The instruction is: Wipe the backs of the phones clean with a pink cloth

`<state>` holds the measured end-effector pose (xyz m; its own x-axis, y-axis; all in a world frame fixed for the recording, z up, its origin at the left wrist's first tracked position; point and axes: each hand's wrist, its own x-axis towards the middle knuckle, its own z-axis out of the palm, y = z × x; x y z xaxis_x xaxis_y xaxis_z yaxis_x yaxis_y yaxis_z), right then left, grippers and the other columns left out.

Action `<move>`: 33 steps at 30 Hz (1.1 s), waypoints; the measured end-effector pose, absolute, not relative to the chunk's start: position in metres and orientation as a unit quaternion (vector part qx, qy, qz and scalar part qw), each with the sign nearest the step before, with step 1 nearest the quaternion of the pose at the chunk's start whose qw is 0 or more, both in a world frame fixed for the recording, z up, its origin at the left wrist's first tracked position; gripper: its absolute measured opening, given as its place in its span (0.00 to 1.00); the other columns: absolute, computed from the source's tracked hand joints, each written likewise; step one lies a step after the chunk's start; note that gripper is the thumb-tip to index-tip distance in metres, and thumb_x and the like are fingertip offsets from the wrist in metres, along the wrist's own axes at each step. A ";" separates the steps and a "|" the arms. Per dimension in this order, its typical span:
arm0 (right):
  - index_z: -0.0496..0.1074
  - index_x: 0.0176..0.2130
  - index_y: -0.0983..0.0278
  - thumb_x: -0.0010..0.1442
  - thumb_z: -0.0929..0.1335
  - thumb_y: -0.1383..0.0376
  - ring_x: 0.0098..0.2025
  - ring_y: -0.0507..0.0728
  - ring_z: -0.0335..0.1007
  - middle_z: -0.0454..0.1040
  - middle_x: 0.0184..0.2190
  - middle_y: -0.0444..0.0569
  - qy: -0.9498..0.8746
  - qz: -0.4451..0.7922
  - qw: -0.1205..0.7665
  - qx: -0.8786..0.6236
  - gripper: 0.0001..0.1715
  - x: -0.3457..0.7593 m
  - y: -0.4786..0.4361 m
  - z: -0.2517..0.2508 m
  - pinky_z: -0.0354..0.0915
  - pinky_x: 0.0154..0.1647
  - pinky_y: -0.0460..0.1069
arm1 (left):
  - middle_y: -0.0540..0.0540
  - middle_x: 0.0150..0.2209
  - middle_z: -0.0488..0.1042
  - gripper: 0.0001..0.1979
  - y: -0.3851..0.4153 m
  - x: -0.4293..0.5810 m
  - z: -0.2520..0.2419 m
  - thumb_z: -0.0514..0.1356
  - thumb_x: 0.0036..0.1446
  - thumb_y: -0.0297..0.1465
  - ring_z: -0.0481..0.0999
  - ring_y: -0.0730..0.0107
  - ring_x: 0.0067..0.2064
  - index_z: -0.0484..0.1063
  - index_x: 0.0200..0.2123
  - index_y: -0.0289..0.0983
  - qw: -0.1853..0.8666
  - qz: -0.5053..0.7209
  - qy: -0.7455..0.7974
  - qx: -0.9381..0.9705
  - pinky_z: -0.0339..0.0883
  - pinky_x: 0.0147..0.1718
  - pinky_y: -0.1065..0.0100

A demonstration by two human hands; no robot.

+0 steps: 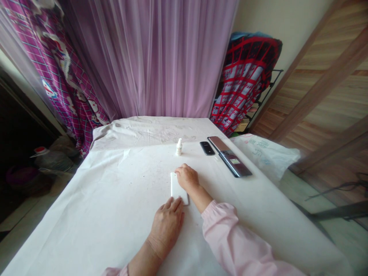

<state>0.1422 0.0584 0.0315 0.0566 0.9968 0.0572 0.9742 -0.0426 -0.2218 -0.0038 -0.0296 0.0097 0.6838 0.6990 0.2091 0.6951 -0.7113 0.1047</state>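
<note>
A white, flat, phone-shaped thing (178, 188), probably a smartphone, lies on the white-covered table in front of me. The fingers of my left hand (168, 222) press on its near end and hold it down. Over its far right part is my right hand (188, 177), with the fingers curled in and closed. Whatever those fingers pinch, if anything, is hidden by the hand. Beyond the phone a small white bottle (179, 147) with a narrow tip stands upright.
To the right lie a small black phone (207, 148), a brownish glossy phone (219, 144) and a dark shiny phone (235, 164) with a label. A white plastic bag (264, 153) hangs beside the table's right edge. Purple curtains (161, 57) hang behind the table (100, 214).
</note>
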 end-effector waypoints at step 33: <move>0.77 0.42 0.57 0.65 0.61 0.66 0.42 0.53 0.70 0.74 0.43 0.48 -0.672 0.064 0.135 -0.725 0.16 0.150 0.024 0.027 0.61 0.42 0.44 | 0.42 0.53 0.74 0.18 -0.029 -0.007 0.005 0.56 0.58 0.24 0.73 0.55 0.53 0.70 0.53 0.34 0.001 0.121 0.365 0.923 0.73 0.47 0.58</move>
<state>0.1502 0.0236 0.0274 0.0882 0.9922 0.0885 0.9575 -0.0599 -0.2822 -0.0069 -0.0287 0.0052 0.7040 0.6742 0.2233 0.6739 -0.7334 0.0897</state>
